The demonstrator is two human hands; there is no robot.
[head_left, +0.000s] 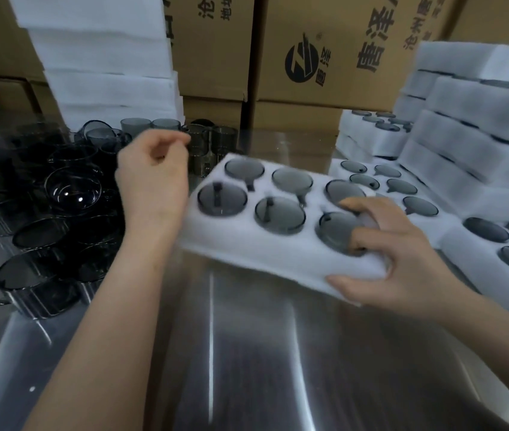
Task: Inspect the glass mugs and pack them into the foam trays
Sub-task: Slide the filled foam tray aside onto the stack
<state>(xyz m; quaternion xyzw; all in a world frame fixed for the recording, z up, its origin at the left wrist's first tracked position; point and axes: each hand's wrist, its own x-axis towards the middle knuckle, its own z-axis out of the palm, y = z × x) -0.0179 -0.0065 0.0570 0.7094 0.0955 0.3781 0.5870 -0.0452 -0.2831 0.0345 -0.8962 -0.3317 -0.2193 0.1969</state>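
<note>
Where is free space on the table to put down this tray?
The steel table is bare near you, before the held tray, between crowded loose mugs left and stacked trays right. A narrow strip is free before the cardboard boxes.

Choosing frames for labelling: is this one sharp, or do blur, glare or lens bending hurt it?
Head view: motion blur smears the left hand and the foam tray the right hand grips; head view: pale glare streaks cross the metal table; head view: the wide lens tilts the cardboard boxes; dark mugs lose detail.
</note>
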